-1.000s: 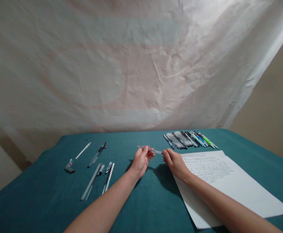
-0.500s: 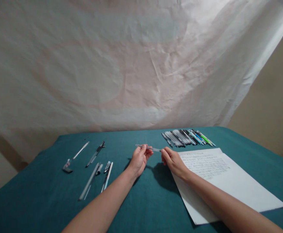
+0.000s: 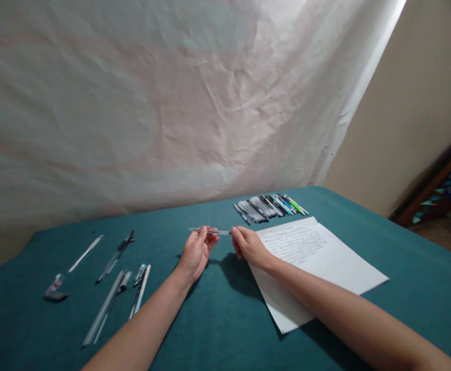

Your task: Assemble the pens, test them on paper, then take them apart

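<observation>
A slim pen with a clear barrel (image 3: 224, 233) is held nearly level above the cloth, spanning both hands. My left hand (image 3: 194, 253) pinches it between thumb and fingers, and its thin left end pokes out past the thumb. My right hand (image 3: 250, 247) is closed around the dark right end, whose tip its fingers hide. Under the right wrist lies a white paper sheet (image 3: 326, 273) with lines of handwriting on its upper part.
A row of many pens (image 3: 267, 207) lies at the back right. On the left are clear pen tubes (image 3: 104, 309), a dark pen (image 3: 115, 255), a white thin stick (image 3: 85, 253) and a small clear-and-black item (image 3: 55, 289). A pale sheet (image 3: 194, 103) hangs behind the teal-covered table (image 3: 218, 319).
The camera has turned to the right, so everything sits further left in view. Both hands keep the same grip on the pen.
</observation>
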`<action>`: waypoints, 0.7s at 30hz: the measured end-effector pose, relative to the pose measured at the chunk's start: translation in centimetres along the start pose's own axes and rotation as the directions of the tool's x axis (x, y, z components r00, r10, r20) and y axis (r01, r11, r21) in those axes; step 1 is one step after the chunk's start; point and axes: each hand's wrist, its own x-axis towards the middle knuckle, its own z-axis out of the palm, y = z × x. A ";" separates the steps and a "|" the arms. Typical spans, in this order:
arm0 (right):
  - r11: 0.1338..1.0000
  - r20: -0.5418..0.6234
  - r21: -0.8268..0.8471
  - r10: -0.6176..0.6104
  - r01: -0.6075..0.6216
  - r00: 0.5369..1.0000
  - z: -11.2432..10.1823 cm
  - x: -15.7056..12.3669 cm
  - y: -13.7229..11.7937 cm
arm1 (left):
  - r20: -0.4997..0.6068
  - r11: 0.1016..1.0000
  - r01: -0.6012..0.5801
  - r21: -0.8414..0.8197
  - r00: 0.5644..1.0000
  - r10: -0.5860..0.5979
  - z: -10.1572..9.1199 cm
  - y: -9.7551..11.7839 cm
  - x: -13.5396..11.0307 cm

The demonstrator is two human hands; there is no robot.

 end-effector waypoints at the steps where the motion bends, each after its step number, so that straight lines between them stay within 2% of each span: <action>1: 0.998 0.021 0.050 0.024 -0.025 0.999 0.0 0.1 0.0 | -0.002 1.000 -0.001 0.003 1.000 0.001 0.0 0.0 0.0; 5: 0.979 0.070 0.200 0.027 -0.040 0.997 0.1 0.1 -0.2 | -0.023 0.999 0.016 -0.038 1.000 -0.017 0.0 0.2 0.2; 9: 0.978 -0.008 0.190 -0.083 0.083 0.997 0.3 -0.2 -0.8 | -0.057 0.986 0.104 -0.133 0.992 -0.112 0.5 0.3 -0.2; 13: 0.966 -0.030 0.088 -0.240 0.241 0.970 0.4 -0.6 -1.5 | 0.083 0.966 0.238 -0.103 0.970 -0.230 1.7 -0.3 -1.3; 15: 0.954 -0.019 0.031 -0.297 0.298 0.955 0.1 -0.6 -1.9 | 0.151 0.968 0.244 -0.054 0.960 -0.234 2.2 -0.8 -1.8; 18: 0.944 -0.023 -0.070 -0.323 0.321 0.946 -1.2 -0.2 -2.9 | 0.209 0.976 0.165 0.145 0.959 -0.193 2.5 -1.4 -2.4; 20: 0.955 -0.077 -0.100 -0.286 0.278 0.955 -2.7 0.4 -3.4 | 0.258 0.926 0.024 0.377 0.957 -0.129 2.5 -1.6 -2.8; 21: 0.968 -0.114 -0.086 -0.246 0.237 0.962 -3.5 0.7 -3.6 | 0.299 0.867 -0.076 0.493 0.950 -0.087 2.6 -1.7 -3.1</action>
